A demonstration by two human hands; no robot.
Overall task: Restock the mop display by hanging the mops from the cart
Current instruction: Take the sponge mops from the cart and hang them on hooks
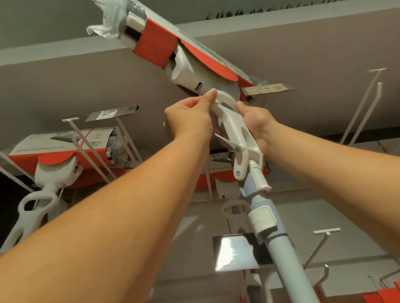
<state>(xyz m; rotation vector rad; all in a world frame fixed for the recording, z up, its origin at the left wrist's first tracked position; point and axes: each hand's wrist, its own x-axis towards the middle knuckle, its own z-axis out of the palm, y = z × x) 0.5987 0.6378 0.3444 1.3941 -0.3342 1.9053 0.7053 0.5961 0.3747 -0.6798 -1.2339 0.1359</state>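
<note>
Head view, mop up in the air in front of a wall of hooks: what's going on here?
A person holds a white plastic flat mop, head in a red-and-white cardboard sleeve, up at a display wall. The left hand pinches the loop on its neck; the right hand grips the neck opposite. Whether it has caught a hook cannot be seen. A matching mop hangs at left; bare white hooks stick out at right.

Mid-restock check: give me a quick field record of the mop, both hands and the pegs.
held mop: raised, head tilted, red-and-white card sleeve
left hand: pinches white loop under the head
right hand: grips the neck
hung mop: on left pegs
bare pegs: upper right
on peg yet: cannot tell
</note>
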